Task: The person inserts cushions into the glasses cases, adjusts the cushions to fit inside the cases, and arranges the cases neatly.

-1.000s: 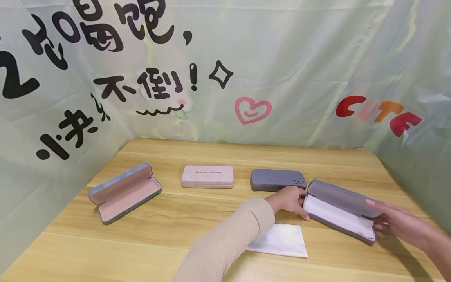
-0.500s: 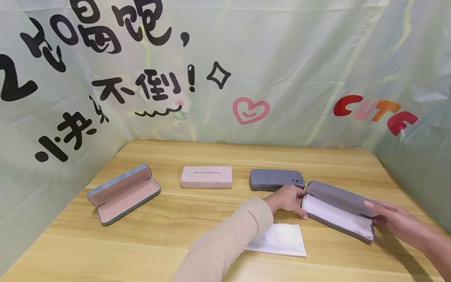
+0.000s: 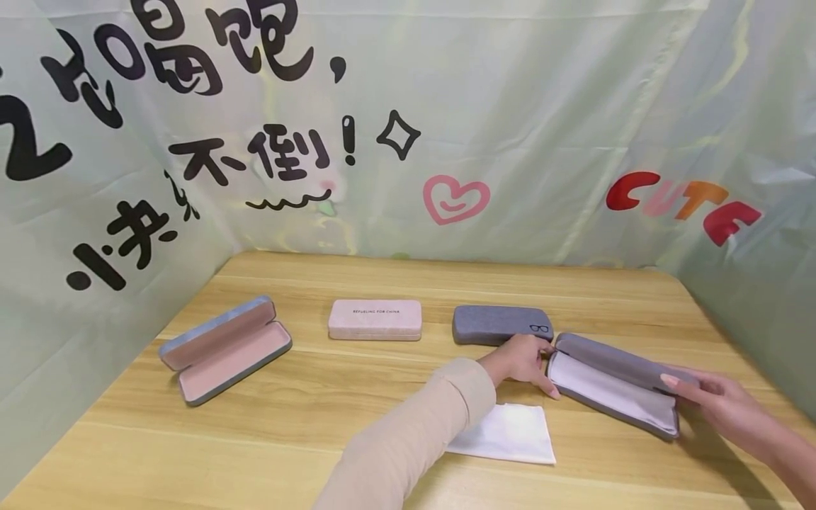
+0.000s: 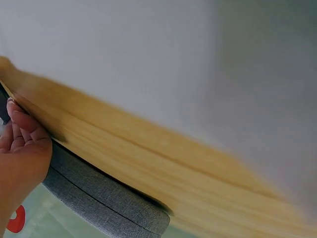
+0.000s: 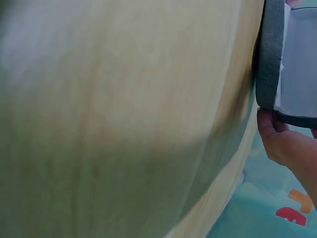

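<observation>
A grey-blue glasses case (image 3: 612, 397) stands partly open on the right of the table, its lid tilted over a white inside. My left hand (image 3: 521, 360) holds its left end, thumb at the front corner and fingers towards the back. At the other end, my right hand (image 3: 727, 407) grips the case with the thumb on the lid's edge. In the right wrist view the case's end (image 5: 270, 64) shows above the right fingers. Right behind my left hand lies a shut grey-blue glasses case (image 3: 497, 322) with a small spectacles print.
A folded white cloth (image 3: 510, 435) lies in front, partly hidden by the left sleeve (image 3: 414, 439). A pink glasses case (image 3: 375, 320) sits shut at the back middle. Far left, a blue case (image 3: 232, 365) stands open, showing pink lining. Printed fabric (image 3: 542, 106) walls the table.
The right hand has tipped the lid of the held glasses case lower, so less of the white inside shows. The left hand stays at its end of the case.
</observation>
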`<state>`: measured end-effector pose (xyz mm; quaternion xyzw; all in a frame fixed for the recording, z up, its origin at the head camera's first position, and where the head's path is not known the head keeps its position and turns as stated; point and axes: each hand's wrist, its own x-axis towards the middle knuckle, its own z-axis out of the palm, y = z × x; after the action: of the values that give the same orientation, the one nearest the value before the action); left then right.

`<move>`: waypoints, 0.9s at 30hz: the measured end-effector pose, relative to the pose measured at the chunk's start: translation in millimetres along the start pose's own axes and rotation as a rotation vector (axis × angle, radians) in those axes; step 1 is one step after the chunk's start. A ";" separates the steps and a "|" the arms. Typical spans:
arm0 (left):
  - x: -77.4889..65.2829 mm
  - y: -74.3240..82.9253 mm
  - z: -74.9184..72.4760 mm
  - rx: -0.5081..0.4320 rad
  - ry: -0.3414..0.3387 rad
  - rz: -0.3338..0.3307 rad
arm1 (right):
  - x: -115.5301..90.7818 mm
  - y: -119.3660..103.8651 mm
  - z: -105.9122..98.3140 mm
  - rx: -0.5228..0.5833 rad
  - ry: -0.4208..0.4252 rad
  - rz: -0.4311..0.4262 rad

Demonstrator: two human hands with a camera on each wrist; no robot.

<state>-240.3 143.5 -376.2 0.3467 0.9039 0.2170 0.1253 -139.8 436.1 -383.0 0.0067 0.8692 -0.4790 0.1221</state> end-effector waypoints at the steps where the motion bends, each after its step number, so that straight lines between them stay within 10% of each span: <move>1: 0.1 0.0 0.3 -0.004 -0.001 -0.002 | -0.3 1.2 0.8 -0.022 0.009 -0.016; 27: -0.3 0.0 -1.9 -0.101 -0.043 -0.065 | -7.0 1.9 25.1 -0.473 0.278 -0.329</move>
<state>-240.7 142.8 -374.5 0.3150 0.8996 0.2506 0.1692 -127.6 416.9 -395.9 -0.0972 0.9542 -0.2717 -0.0787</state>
